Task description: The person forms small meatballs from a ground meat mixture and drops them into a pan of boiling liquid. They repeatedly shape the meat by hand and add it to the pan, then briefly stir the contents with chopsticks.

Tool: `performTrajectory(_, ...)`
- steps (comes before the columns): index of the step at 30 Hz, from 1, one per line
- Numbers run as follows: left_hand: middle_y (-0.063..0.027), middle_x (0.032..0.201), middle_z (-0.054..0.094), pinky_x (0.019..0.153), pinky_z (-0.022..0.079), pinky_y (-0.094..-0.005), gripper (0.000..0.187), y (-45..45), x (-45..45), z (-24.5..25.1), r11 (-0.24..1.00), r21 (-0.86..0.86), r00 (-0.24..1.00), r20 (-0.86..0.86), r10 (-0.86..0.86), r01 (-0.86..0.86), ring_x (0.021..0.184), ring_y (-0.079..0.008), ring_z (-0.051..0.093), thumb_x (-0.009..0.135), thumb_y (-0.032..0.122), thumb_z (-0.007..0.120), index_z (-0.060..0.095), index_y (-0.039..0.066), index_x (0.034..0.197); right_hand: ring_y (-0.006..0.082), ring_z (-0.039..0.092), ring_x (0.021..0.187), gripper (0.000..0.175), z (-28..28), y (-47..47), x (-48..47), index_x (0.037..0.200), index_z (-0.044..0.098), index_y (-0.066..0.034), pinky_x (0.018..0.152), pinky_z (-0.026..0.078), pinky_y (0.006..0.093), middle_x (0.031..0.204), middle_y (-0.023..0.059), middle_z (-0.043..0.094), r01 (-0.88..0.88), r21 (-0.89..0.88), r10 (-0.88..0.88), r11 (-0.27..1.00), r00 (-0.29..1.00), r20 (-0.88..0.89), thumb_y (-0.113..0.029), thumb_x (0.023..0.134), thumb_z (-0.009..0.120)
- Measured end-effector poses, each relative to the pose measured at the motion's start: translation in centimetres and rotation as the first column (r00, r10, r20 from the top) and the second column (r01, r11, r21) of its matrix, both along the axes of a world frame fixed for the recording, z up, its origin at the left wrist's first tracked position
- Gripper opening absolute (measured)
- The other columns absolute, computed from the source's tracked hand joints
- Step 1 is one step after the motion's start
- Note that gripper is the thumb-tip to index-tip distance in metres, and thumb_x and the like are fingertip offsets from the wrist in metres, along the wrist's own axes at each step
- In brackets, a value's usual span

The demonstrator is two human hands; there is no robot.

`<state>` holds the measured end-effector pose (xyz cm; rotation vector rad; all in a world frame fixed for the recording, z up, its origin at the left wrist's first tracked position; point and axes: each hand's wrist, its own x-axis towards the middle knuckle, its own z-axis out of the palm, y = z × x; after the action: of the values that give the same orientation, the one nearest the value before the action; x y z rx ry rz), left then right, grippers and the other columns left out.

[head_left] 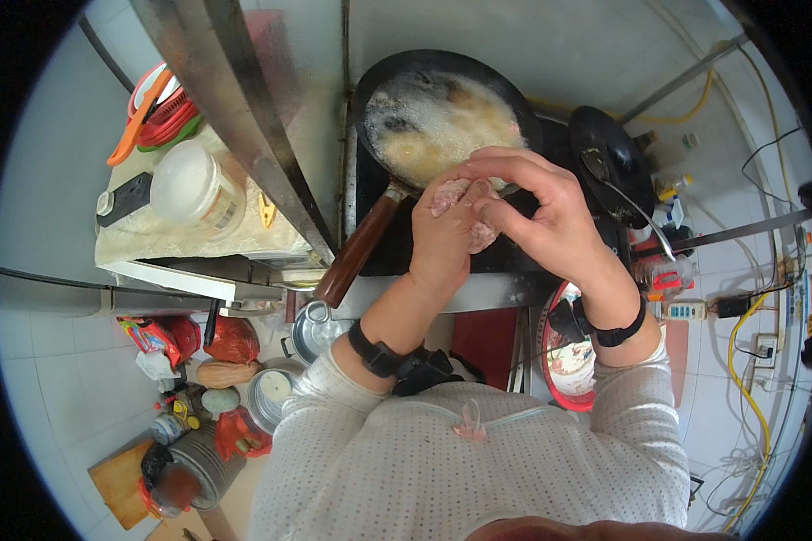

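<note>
Pale pink minced meat (449, 196) is squeezed in my left hand (446, 230), showing above and below its fingers. My right hand (538, 196) curves over it, thumb and fingertips touching the left hand and the meat. Both hands are at the near edge of a black wok (406, 62), partly hiding its rim. Bubbling oil (433, 115) with foam and yellowish pieces fills the wok. Its wooden handle (362, 247) points towards me, left of my hands.
Right of the wok, a metal ladle (626, 193) rests on a black lid or pan (609, 145). A red-rimmed basin (548, 365) stands below my right forearm. On the left shelf are a white plastic tub (186, 182) and stacked baskets (166, 125). A metal post (243, 115) rises between shelf and stove.
</note>
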<state>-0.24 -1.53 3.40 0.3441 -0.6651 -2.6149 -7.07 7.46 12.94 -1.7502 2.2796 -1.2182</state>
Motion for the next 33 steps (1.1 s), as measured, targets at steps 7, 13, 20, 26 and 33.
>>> performTrajectory(7,-0.0074,0.096,0.061,0.069,0.050,-0.0269,0.008,0.9,-0.9,-2.0,0.996,-0.093,0.996,-0.089,0.005,-0.013,0.086,-0.0152,0.061,0.091,0.007,0.055,0.055,0.003,0.098,0.0365,0.064,0.087,0.032,0.6,-1.1,0.5,0.102,0.064,0.0015,0.076,0.052,0.0385,0.096,0.0217,0.065,0.019,0.220,-0.031,0.975,0.998,0.051,-0.011,0.073,0.069)
performTrajectory(13,-0.0056,0.100,0.060,0.078,0.050,-0.0293,0.017,1.8,-2.1,-2.9,0.996,0.092,0.994,-0.107,0.008,0.002,0.094,-0.0150,0.060,0.091,0.006,0.048,0.056,0.003,0.105,0.0380,0.063,0.083,0.026,-1.4,-2.1,0.3,0.096,0.066,0.0000,0.073,0.052,0.0396,0.090,0.0216,0.065,0.018,0.258,0.034,0.966,0.980,-0.194,-0.012,0.074,0.069)
performTrajectory(20,-0.0073,0.108,0.057,0.080,0.051,-0.0303,0.037,2.5,-3.1,-1.5,0.938,-0.345,0.999,0.019,0.048,-0.038,0.096,-0.0154,0.059,0.082,0.002,0.064,0.050,0.000,0.116,0.0302,0.065,0.073,0.016,-1.5,-0.3,-4.1,0.091,0.067,-0.0003,0.068,0.052,0.0342,0.081,0.0186,0.065,-0.007,0.286,-0.022,0.958,0.995,0.097,-0.006,0.076,0.065)
performTrajectory(26,-0.0140,0.115,0.057,0.084,0.053,-0.0344,0.040,1.5,-2.7,-2.0,0.956,-0.074,0.933,0.250,-0.259,0.285,0.098,-0.0229,0.063,0.087,0.005,0.065,0.046,-0.002,0.122,0.0093,0.061,0.078,0.003,-5.9,0.9,-18.1,0.088,0.063,0.0005,0.072,0.050,0.0254,0.080,0.0014,0.065,0.314,0.344,-0.385,0.885,0.909,0.159,0.002,0.085,0.062)
performTrajectory(33,-0.0107,0.104,0.063,0.080,0.055,-0.0389,0.025,0.1,-1.9,-1.9,0.964,0.007,0.950,0.169,-0.262,0.265,0.095,-0.0258,0.065,0.091,0.014,0.061,0.054,0.000,0.112,0.0160,0.064,0.081,0.019,-11.3,-0.5,-24.9,0.106,0.063,-0.0010,0.075,0.050,0.0287,0.089,0.0094,0.067,0.432,-0.094,-0.405,0.897,0.889,0.215,-0.002,0.088,0.056)
